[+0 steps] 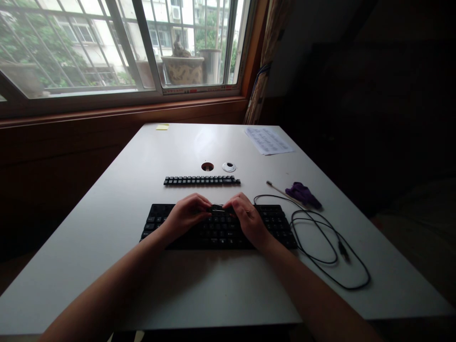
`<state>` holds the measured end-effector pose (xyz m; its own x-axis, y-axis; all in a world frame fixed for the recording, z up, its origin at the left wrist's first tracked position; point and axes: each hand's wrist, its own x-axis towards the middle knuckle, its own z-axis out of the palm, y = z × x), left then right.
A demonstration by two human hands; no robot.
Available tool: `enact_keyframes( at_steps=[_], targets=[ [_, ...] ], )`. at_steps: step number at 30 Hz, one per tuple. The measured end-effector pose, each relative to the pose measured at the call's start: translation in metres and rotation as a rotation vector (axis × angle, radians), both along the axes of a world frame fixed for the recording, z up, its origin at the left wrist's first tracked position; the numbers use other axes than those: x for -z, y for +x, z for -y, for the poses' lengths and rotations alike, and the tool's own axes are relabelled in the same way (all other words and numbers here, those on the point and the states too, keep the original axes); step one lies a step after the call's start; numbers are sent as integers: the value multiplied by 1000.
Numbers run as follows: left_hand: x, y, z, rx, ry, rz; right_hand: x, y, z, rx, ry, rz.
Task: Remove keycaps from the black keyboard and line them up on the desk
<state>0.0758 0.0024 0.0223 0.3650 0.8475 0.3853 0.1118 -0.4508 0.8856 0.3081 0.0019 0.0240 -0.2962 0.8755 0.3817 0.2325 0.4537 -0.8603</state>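
Observation:
Above a black keyboard (210,232), my left hand (190,209) and my right hand (247,218) face each other with fingers pinched. Between them is a small black piece (218,208), apparently a keycap, with a thin shiny wire along it. Both hands grip this piece, one at each end; the fingers partly cover it. The keyboard lies flat beneath my hands, and its upper part looks bare of caps in places. Just behind it, loose black keycaps (202,180) stand in two neat rows.
A black cable (322,228) loops over the white table (99,213) right of the keyboard. A purple cloth (302,194) and a thin brush-like stick (285,193) lie there too. Farther back are a round hole (207,166), its white cover (229,167), printed papers (269,140) and a yellow note (162,127).

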Motion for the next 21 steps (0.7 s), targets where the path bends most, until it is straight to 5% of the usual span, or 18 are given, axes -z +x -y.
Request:
enact_keyframes(
  at_steps=[21],
  targets=[
    [-2, 0, 0, -24, 49, -58, -1, -2, 2, -22, 40, 7]
  ],
)
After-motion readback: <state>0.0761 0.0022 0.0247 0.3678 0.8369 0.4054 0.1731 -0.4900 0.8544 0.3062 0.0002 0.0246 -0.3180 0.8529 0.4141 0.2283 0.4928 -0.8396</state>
